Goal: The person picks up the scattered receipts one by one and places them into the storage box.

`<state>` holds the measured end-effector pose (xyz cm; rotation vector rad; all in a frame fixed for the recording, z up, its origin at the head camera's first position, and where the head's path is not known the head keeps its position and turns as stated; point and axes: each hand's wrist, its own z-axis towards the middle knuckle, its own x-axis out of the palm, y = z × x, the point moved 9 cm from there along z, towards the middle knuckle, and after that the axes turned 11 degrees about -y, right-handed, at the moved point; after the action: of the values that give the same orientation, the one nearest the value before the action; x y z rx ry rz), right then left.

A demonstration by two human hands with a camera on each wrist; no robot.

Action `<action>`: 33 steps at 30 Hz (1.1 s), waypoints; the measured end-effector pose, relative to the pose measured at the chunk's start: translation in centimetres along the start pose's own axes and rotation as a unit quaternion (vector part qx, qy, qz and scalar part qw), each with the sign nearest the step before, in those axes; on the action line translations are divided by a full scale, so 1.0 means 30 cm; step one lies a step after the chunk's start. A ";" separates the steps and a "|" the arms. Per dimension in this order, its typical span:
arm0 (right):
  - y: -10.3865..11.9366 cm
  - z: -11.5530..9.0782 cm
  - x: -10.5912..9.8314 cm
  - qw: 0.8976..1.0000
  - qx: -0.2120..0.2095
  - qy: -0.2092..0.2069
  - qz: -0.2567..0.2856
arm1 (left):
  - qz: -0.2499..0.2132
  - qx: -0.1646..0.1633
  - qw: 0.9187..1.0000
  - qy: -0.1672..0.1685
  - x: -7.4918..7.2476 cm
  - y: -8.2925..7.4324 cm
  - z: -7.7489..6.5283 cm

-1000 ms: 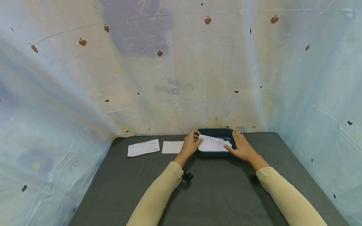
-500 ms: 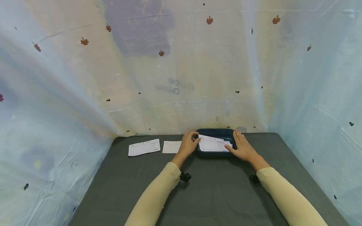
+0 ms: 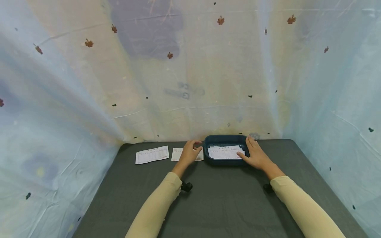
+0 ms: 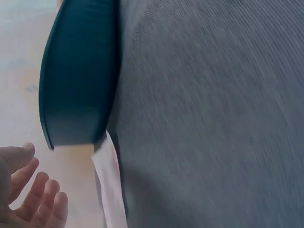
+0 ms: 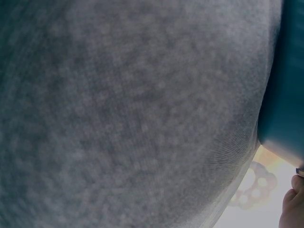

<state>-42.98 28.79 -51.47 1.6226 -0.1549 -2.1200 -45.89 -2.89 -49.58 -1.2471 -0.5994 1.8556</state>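
Note:
A dark blue tray stands at the back of the table, with overlapping printed paper slips in it. My right hand rests against the tray's right end, fingers extended along the rim, its thumb over the slips. My left hand is just left of the tray, apart from it, with loosely bent fingers and nothing held. Beneath it lies another printed slip, partly covered by the hand. In the left wrist view the fingers are spread apart beside the tray.
A further printed slip lies at the left, slightly tilted. Everything stands on a dark grey table cloth. A patterned curtain hangs right behind the table and along both sides.
My left hand has let go of the upper slip, which now lies flat in the tray, and has moved left over the middle slip. The right hand has stayed in place.

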 end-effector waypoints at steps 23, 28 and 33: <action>-0.007 0.001 0.005 1.000 -0.004 -0.007 -0.004 | 0.052 -0.039 0.998 -0.002 -0.199 0.214 -0.045; -0.006 0.002 0.009 1.000 -0.008 -0.006 -0.010 | 0.085 -0.040 0.996 -0.009 -0.225 0.261 -0.045; -0.002 0.002 0.007 1.000 -0.006 -0.004 -0.004 | 0.090 -0.051 0.995 -0.013 -0.240 0.301 -0.041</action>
<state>-43.10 28.74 -51.66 1.6110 -0.1388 -2.1294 -46.61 -13.99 -52.96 -1.3852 -0.6179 2.0136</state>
